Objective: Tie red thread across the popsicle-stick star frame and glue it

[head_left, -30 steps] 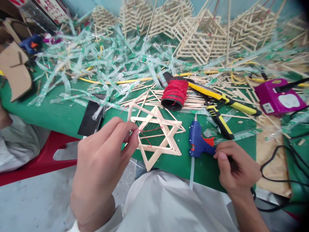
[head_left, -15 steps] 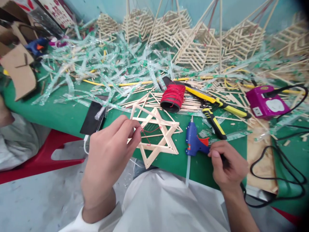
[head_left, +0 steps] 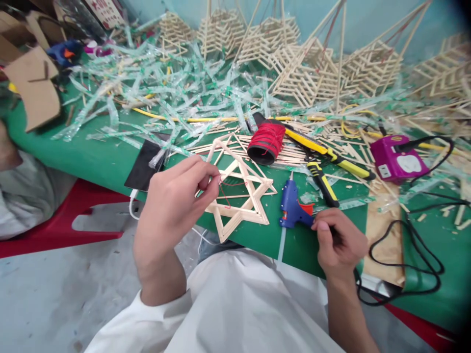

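Note:
My left hand (head_left: 172, 206) is closed in a pinch on a thin red string (head_left: 235, 185) above a six-pointed star frame (head_left: 241, 214) made of light wooden sticks. The string's other end hangs over the star's open middle. To the right, a blue hot glue gun (head_left: 290, 201) lies on the green table, its nozzle pointing away from me and a clear glue stick out of its back. My right hand (head_left: 338, 240) is curled around the end of its handle. A spool of red string (head_left: 267, 142) lies just beyond the star.
Yellow-black cutters (head_left: 322, 184) and loose sticks lie beyond the glue gun. A purple power box (head_left: 395, 159) with black cable (head_left: 436, 269) is at right. Plastic strips (head_left: 191, 88) and stacked stick structures (head_left: 303, 73) fill the back. A black phone-like slab (head_left: 142, 166) and another person's arm (head_left: 7, 152) are left.
The camera view has shifted a little. My left hand keeps its pinch on the red string, and my right hand stays at the glue gun's handle.

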Motion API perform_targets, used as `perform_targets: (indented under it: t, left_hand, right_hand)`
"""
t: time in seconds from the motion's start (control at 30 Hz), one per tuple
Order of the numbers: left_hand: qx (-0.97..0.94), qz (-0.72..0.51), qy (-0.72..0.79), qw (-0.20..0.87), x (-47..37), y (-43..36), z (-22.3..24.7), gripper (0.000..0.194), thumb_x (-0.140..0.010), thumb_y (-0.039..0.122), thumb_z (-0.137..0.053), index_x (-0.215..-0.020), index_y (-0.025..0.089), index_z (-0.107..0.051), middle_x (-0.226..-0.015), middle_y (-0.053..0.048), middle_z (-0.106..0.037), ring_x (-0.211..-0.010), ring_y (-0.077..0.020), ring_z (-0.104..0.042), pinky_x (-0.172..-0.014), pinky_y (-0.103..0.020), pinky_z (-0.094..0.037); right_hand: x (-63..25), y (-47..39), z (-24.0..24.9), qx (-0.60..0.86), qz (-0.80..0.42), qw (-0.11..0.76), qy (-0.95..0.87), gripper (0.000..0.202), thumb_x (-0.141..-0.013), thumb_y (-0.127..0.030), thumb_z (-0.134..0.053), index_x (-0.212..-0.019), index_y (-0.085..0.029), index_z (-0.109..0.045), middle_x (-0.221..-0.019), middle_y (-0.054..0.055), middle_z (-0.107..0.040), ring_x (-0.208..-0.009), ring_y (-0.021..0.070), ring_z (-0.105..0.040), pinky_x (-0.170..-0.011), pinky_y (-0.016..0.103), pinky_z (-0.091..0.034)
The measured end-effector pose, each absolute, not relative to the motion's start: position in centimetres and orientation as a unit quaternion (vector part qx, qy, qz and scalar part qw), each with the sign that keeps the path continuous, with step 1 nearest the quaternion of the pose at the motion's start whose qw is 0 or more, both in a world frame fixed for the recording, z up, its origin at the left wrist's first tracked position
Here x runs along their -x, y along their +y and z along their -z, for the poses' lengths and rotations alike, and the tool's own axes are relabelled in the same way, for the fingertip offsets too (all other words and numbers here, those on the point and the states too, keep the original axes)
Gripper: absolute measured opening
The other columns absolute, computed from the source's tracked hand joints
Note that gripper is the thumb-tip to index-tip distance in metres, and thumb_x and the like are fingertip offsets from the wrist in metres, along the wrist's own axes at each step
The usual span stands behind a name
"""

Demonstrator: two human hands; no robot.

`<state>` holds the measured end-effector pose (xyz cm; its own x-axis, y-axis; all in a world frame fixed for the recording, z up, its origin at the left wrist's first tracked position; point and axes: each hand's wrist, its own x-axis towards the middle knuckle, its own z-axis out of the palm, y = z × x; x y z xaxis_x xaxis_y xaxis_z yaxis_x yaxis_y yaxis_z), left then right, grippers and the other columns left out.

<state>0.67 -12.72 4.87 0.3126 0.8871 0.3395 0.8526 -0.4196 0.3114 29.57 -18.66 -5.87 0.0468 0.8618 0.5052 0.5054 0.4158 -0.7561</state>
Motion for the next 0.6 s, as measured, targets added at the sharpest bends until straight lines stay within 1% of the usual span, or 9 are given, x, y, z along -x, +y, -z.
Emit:
perform_targets:
  t: [0.2,0.37,0.6]
  left_hand:
    - [-0.808,-0.228,0.544,0.020,-0.91,-12.83,-4.86,0.016,-0.094,0.011,-0.057,-0.084,0.023,-0.060,-0.068,0.004,-0.051,-0.059,-0.0098,-0.050,-0.055,-0.025,-0.037]
    - [-0.803,-0.240,0.541,0.074,-1.03,-12.78,-4.99,0.018,-0.095,0.009,-0.056,-0.085,0.024,-0.059,-0.068,0.004,-0.047,-0.059,-0.0094,-0.046,-0.056,-0.024,-0.038]
    - [-0.818,-0.247,0.516,0.061,-0.76,-12.31,-5.10,0.017,-0.090,0.004,-0.062,-0.082,0.019,-0.061,-0.066,0.007,-0.045,-0.059,-0.0044,-0.042,-0.056,-0.017,-0.036]
  right_hand:
    - [-29.60,-18.71,5.78,0.517,-0.179,0.510,-0.664,0.018,-0.090,-0.011,-0.059,-0.073,-0.019,-0.059,-0.070,0.001,-0.059,-0.065,0.0152,-0.058,-0.060,0.030,-0.043]
    - [-29.61,-18.67,5.76,0.516,-0.179,0.508,-0.666,0.018,-0.090,-0.013,-0.059,-0.074,-0.020,-0.060,-0.068,0.001,-0.058,-0.064,0.0159,-0.057,-0.059,0.031,-0.043]
    - [-29.44,-18.59,5.55,0.516,-0.177,0.504,-0.670,0.018,-0.089,-0.009,-0.058,-0.074,-0.019,-0.059,-0.069,0.001,-0.058,-0.064,0.0153,-0.057,-0.059,0.031,-0.042]
